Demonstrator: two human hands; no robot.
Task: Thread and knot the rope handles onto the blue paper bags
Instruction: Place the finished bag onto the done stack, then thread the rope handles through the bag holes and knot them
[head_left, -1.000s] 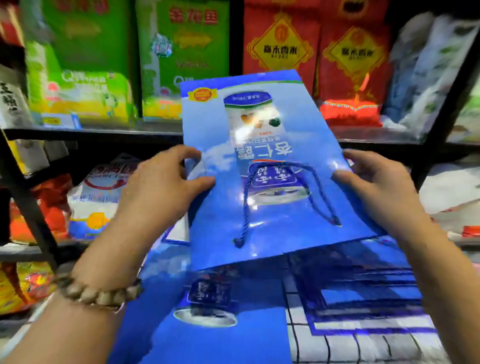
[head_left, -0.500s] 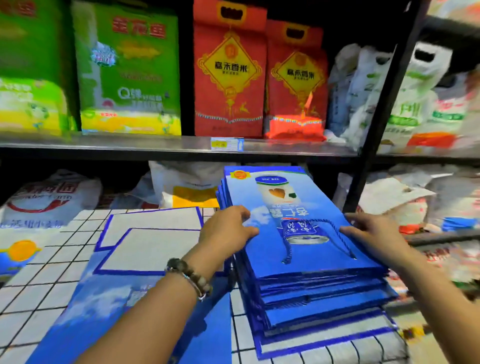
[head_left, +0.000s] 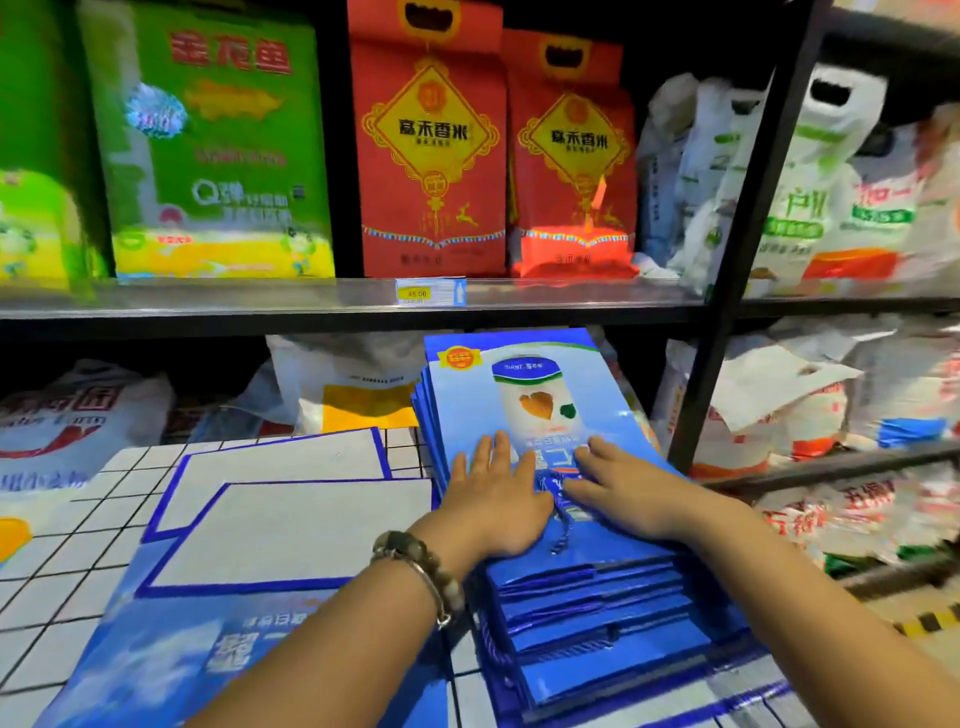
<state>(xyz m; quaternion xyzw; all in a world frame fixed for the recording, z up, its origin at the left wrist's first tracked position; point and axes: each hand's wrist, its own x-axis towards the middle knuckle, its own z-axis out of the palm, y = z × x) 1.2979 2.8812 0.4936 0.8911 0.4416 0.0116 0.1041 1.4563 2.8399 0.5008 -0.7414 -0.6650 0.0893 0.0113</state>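
Both hands lie flat on the top glossy blue paper bag (head_left: 467, 405). It sits face up on a stack of like blue paper bags (head_left: 597, 623) at the right of a white tiled surface with black grid lines (head_left: 62, 545). I read the left hand (head_left: 493, 501) as spread wide, fingers straight and palm down, pressing the bag's near half and gripping nothing. The right hand (head_left: 621, 493) is the same, with its fingers stretched flat and angled toward the left, just beside the other hand. Between the two hands a dark blue twisted rope handle (head_left: 561, 525) lies on the bag's face, one end showing just past the heel of the left hand. I cannot tell whether either palm covers part of it, or whether it is knotted. The left wrist wears a bracelet of brownish beads (head_left: 415, 564). Left of the stack lie two overlapping flat white sheets edged in blue (head_left: 291, 467), and nearer me a blue printed sheet (head_left: 182, 649). Behind stands a black metal shelf (head_left: 311, 306) with a yellow price tag (head_left: 430, 292) on its lip. It carries green rice bags (head_left: 208, 145) and red rice bags with gold diamond emblems (head_left: 431, 145). White sacks (head_left: 810, 182) fill the bay beyond the black upright post (head_left: 748, 234).
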